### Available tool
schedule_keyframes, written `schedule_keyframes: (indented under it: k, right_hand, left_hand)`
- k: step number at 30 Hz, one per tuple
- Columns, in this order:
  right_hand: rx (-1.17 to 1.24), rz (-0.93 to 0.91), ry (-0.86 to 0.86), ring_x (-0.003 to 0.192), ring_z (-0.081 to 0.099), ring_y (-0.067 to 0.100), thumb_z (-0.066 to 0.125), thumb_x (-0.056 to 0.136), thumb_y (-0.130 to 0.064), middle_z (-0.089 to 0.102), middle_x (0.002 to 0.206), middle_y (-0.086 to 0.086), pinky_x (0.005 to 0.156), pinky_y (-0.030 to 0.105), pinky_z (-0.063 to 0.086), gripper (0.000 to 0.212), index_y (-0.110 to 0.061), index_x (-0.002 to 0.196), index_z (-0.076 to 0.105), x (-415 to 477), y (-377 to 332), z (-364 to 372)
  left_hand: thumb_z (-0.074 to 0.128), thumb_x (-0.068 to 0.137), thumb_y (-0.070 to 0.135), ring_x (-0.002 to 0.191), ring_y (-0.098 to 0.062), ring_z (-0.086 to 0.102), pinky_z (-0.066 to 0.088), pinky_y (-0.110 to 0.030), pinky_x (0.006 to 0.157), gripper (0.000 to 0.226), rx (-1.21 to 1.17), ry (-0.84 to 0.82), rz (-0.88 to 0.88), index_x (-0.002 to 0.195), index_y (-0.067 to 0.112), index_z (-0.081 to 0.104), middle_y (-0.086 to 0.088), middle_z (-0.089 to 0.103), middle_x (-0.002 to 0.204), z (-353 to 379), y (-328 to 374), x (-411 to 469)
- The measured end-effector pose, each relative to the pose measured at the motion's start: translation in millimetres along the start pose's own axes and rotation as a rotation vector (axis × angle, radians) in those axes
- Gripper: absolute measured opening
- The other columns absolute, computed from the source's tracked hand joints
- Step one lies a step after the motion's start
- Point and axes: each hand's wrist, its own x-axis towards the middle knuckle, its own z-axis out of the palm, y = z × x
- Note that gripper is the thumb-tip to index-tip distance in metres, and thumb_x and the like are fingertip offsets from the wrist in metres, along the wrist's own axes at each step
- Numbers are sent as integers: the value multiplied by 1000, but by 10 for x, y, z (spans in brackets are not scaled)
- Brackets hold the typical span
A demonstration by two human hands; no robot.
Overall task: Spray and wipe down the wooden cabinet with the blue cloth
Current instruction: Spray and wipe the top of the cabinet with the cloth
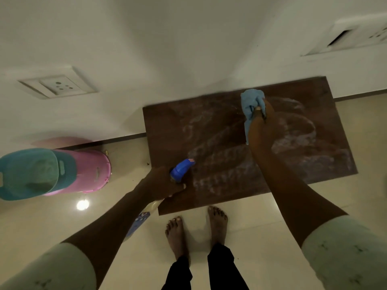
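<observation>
The spray bottle (pixel 181 169) is held in the left hand (pixel 163 183), fingers curled round its neck, over the near left corner of the wooden cabinet (pixel 209 126). Its long axis runs diagonally: the blue nozzle points up and to the right across the cabinet top, and the pale body with a blue label trails back and to the left beneath the forearm. The right hand (pixel 261 126) grips the bunched blue cloth (pixel 250 101), fingers closed round it, and holds it down on the far right part of the top, near the rear edge. The cabinet top is dark brown, marked with whitish streaks and arcs over most of its area. Its long side lies along the white wall (pixel 167 49), rear edge against it. The floor (pixel 272 216) is glossy pale tile showing a bright light reflection (pixel 83 204). A teal basket (pixel 27 174) and a pink basket (pixel 92 168) stand at the left, by the wall. A socket plate (pixel 57 84) and a second plate (pixel 351 36) are mounted on the wall. Bare feet (pixel 176 233) stand just in front of the cabinet.
</observation>
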Motion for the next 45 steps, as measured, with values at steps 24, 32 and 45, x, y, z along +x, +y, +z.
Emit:
schedule_keyframes:
  k: [24, 32, 45]
  right_hand:
    - [-788, -606, -576, 148, 8, 27, 37, 99, -39, 22, 158, 12, 121, 50, 12, 51, -18, 147, 35, -1005, 453, 789]
    - [-789, -548, -463, 145, 19, 34, 42, 95, -20, 30, 154, 16, 119, 53, 14, 48, -14, 142, 42, -543, 410, 1035]
    - [-848, -594, -314, 142, 29, 32, 50, 91, -28, 37, 152, 5, 114, 48, 25, 49, -28, 140, 46, -232, 325, 1159]
  left_hand:
    - [67, 79, 36, 78, -23, 65, 55, -43, 80, 37, -151, 517, -56, 109, 16, 56, -6, 66, 82, -468, -28, 237]
    - [67, 79, 36, 74, -23, 66, 54, -36, 74, 33, -190, 560, -100, 103, 15, 56, -9, 67, 82, -564, 45, 336]
    - [67, 81, 32, 71, -22, 65, 44, -22, 57, 33, -214, 560, -111, 106, 13, 55, -8, 66, 82, -628, -17, 506]
